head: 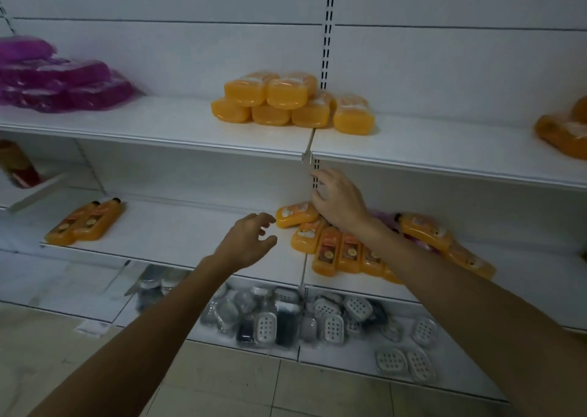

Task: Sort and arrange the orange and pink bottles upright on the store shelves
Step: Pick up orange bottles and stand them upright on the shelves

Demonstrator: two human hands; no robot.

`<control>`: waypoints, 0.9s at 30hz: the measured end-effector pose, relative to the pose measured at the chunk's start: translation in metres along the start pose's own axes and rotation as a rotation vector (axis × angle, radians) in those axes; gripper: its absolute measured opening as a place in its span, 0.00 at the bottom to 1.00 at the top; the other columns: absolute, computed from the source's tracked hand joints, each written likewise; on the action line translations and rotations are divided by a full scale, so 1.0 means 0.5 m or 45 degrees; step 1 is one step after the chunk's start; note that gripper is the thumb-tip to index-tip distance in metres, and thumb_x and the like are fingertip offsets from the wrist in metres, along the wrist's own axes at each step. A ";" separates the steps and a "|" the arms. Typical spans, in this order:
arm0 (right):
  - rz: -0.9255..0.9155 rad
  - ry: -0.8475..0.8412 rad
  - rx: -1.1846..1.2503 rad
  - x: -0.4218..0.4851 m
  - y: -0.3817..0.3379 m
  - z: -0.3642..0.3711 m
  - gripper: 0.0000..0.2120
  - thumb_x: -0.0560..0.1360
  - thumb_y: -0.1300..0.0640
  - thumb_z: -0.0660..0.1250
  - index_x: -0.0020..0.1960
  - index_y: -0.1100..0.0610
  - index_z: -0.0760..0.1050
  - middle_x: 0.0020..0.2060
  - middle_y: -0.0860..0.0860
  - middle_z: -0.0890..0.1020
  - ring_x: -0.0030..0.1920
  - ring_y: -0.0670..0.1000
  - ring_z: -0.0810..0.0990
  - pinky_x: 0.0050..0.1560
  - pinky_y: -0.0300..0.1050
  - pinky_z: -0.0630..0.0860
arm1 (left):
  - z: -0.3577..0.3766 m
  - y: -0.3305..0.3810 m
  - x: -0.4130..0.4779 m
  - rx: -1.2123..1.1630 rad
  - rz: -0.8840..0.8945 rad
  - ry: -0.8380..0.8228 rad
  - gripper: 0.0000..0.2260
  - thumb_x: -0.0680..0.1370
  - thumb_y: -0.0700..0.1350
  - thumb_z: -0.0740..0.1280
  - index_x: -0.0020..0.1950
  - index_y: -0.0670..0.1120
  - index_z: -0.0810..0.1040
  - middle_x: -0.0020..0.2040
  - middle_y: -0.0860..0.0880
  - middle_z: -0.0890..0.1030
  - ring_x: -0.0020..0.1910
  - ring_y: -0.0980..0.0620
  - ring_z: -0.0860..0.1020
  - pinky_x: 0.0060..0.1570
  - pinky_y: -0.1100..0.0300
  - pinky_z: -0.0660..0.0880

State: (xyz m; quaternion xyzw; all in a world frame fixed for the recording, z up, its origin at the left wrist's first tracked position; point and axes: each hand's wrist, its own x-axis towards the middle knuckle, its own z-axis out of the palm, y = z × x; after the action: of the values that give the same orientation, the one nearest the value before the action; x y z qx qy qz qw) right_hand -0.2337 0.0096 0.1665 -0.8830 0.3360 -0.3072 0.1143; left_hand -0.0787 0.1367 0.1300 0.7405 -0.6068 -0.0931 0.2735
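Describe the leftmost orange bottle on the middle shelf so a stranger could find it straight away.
On the middle shelf, far left, two orange bottles lie flat side by side, black caps toward the back wall, apart from the heap at right. The leftmost orange bottle is the outer one of that pair.

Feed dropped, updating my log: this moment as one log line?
left grip open, empty | right grip open, over orange bottles | bottles lying flat in a pile on middle shelf
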 end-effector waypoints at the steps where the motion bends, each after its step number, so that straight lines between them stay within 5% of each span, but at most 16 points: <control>1: 0.049 -0.029 0.005 -0.009 0.015 0.009 0.20 0.76 0.59 0.61 0.68 0.58 0.70 0.64 0.53 0.74 0.64 0.52 0.71 0.61 0.46 0.69 | 0.009 -0.005 0.001 -0.008 -0.019 -0.015 0.17 0.76 0.44 0.66 0.65 0.42 0.73 0.60 0.43 0.77 0.54 0.48 0.77 0.51 0.62 0.71; 11: 0.381 -0.227 0.077 -0.032 0.189 0.141 0.14 0.76 0.60 0.61 0.61 0.57 0.75 0.56 0.55 0.79 0.54 0.56 0.79 0.51 0.46 0.75 | 0.146 -0.101 0.037 -0.122 -0.279 -0.164 0.17 0.77 0.44 0.66 0.65 0.42 0.72 0.59 0.43 0.78 0.54 0.48 0.77 0.51 0.62 0.70; 18: 0.540 -0.532 0.077 -0.026 0.287 0.284 0.18 0.75 0.60 0.65 0.65 0.61 0.70 0.65 0.56 0.71 0.65 0.56 0.70 0.64 0.48 0.69 | 0.260 -0.194 0.074 -0.213 -0.577 -0.220 0.18 0.76 0.42 0.68 0.65 0.42 0.72 0.60 0.42 0.78 0.54 0.46 0.77 0.52 0.60 0.72; 23: 0.536 -0.635 0.030 -0.004 0.332 0.370 0.19 0.74 0.57 0.67 0.63 0.60 0.70 0.63 0.55 0.72 0.63 0.55 0.71 0.62 0.49 0.71 | 0.299 -0.257 0.122 -0.126 -0.598 -0.218 0.20 0.75 0.43 0.69 0.66 0.41 0.71 0.62 0.42 0.76 0.59 0.45 0.75 0.57 0.58 0.70; 27: 0.449 -0.663 -0.151 0.030 0.348 0.443 0.29 0.75 0.51 0.67 0.71 0.59 0.62 0.71 0.55 0.65 0.70 0.56 0.64 0.67 0.50 0.65 | 0.320 -0.324 0.195 0.062 -0.470 -0.177 0.24 0.74 0.46 0.69 0.68 0.42 0.70 0.67 0.42 0.73 0.66 0.43 0.68 0.65 0.52 0.66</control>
State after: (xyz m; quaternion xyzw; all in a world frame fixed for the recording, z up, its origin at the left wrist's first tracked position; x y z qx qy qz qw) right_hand -0.1787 -0.1312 -0.0714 -0.8653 0.4605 -0.0261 0.1963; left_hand 0.0076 0.0159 -0.0684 0.8374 -0.4801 -0.1779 0.1913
